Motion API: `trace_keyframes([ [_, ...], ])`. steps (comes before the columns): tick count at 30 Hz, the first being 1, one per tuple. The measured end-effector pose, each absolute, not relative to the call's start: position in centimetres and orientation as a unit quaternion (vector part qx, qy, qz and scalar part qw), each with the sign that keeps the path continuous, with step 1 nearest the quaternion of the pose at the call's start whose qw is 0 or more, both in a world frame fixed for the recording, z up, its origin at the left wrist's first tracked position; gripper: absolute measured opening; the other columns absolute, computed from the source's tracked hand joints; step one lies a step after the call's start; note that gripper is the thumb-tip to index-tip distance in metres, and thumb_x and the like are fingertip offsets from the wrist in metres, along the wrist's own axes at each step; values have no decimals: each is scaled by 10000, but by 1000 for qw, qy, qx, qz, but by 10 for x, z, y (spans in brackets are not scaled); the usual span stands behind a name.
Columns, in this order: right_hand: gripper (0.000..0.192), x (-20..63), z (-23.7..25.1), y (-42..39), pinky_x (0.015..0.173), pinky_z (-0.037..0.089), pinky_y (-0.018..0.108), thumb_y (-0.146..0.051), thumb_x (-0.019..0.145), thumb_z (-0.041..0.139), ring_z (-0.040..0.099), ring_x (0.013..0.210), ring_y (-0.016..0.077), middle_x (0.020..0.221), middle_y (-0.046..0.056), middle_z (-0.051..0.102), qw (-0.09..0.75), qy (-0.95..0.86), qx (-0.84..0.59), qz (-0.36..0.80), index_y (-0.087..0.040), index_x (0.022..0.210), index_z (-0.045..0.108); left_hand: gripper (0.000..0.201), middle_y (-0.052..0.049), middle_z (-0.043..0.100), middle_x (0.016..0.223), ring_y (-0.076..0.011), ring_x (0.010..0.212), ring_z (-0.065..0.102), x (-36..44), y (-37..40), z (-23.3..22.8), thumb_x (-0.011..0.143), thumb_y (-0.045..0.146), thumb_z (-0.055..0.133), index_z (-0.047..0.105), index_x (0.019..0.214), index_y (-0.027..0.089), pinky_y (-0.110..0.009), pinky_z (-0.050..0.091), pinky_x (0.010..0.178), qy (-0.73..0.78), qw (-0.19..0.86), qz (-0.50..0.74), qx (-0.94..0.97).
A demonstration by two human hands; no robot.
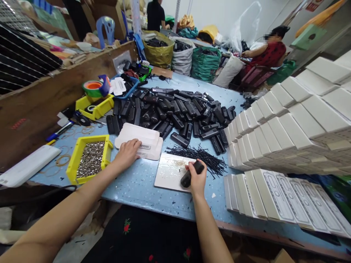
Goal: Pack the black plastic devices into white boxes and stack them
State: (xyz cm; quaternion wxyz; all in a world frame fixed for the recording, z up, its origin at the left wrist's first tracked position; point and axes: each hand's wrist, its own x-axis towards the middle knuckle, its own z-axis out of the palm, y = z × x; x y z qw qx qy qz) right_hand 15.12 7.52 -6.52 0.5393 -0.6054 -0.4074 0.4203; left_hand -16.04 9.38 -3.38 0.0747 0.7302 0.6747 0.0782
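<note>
My left hand point(128, 151) lies with its fingers stretched out on a stack of flat white printed cards point(144, 136). In my right hand point(197, 179) is a black oblong plastic device point(186, 179), with my fingers wrapped round it. It is tilted over a white board point(167, 171) that carries small gold-coloured bits. Thin black rods point(208, 160) lie in a loose bunch just beyond the board. Farther back spreads a big heap of similar black devices point(178, 109). What kind of device it is, I cannot make out.
White boxes point(287, 124) are stacked high on the right. On the left stand a yellow bin point(72, 164) of small metal parts, another yellow bin point(106, 106) and tape rolls point(94, 87). Full sacks point(205, 62) line the far edge. People point(263, 58) sit beyond.
</note>
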Motion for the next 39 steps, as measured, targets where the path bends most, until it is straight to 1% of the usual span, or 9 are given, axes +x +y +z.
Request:
trace_keyframes([
  [3, 632, 152, -72, 76, 1029, 447, 310, -463, 716, 671, 521, 1129, 129, 1235, 119, 516, 489, -516, -643, 285, -129, 1215, 473, 355, -174, 601, 1122, -352, 1105, 504, -167, 102, -12, 702, 201, 632, 580, 1050, 161, -503, 338, 981, 663, 123, 56, 736],
  [6, 461, 147, -58, 64, 1108, 373, 381, -395, 794, 621, 444, 1224, 158, 1258, 112, 490, 493, -600, -612, 152, -141, 1168, 535, 140, -99, 663, 881, -285, 895, 593, -168, 92, 21, 756, 235, 578, 630, 879, 191, -412, 420, 897, 620, 205, 50, 756],
  [11, 412, 111, -1, 37, 1042, 435, 317, -256, 869, 542, 483, 1190, 134, 1198, 72, 524, 473, -776, -400, 114, -236, 1279, 510, 299, -73, 689, 1075, -263, 980, 626, -122, 39, 47, 842, 348, 524, 683, 1064, 224, -345, 475, 878, 469, 536, 189, 676],
  [15, 337, 97, 16, 29, 1092, 370, 364, -323, 863, 576, 421, 1245, 170, 1264, 65, 488, 405, -823, -385, 99, -242, 1188, 606, 390, -71, 689, 988, -267, 935, 631, -83, 9, 18, 762, 417, 607, 669, 1085, 207, -370, 506, 823, 444, 647, 290, 548],
  [21, 222, 127, 0, 18, 957, 404, 264, -366, 841, 619, 479, 1007, 99, 989, 39, 555, 290, -839, -356, 293, -165, 752, 649, 967, -56, 683, 950, -255, 836, 637, -97, -1, -5, 565, 398, 838, 395, 1408, 233, -347, 493, 783, 532, 511, 251, 626],
  [26, 421, 120, -18, 19, 736, 467, 142, -536, 865, 523, 524, 805, 39, 951, 44, 563, 436, -582, -403, 555, -166, 1043, 615, 368, -84, 623, 1161, -228, 976, 618, -92, -3, 13, 857, 312, 577, 556, 1221, 267, -320, 463, 869, 438, 467, 228, 733],
  [28, 519, 113, -21, 20, 726, 488, 136, -559, 854, 528, 560, 815, 41, 1004, 53, 592, 425, -531, -403, 612, -172, 1196, 571, 475, -99, 583, 1217, -234, 992, 611, -79, -3, 12, 805, 329, 644, 502, 1252, 253, -320, 474, 856, 439, 471, 237, 727],
  [32, 541, 112, -11, 19, 1060, 461, 243, -587, 839, 532, 543, 1192, 126, 1262, 70, 556, 414, -629, -347, 560, -193, 1191, 647, 1069, -143, 564, 1246, -259, 963, 637, -54, -3, 3, 686, 336, 756, 74, 1504, 239, -344, 494, 815, 524, 477, 289, 644],
  [39, 393, 105, -1, 6, 1094, 465, 272, -382, 931, 445, 547, 1222, 108, 1274, 57, 564, 423, -663, -398, 472, -198, 1227, 626, 1103, -118, 650, 1110, -265, 921, 656, -46, 0, 3, 716, 249, 692, -53, 1529, 208, -369, 491, 837, 523, 521, 274, 616],
])
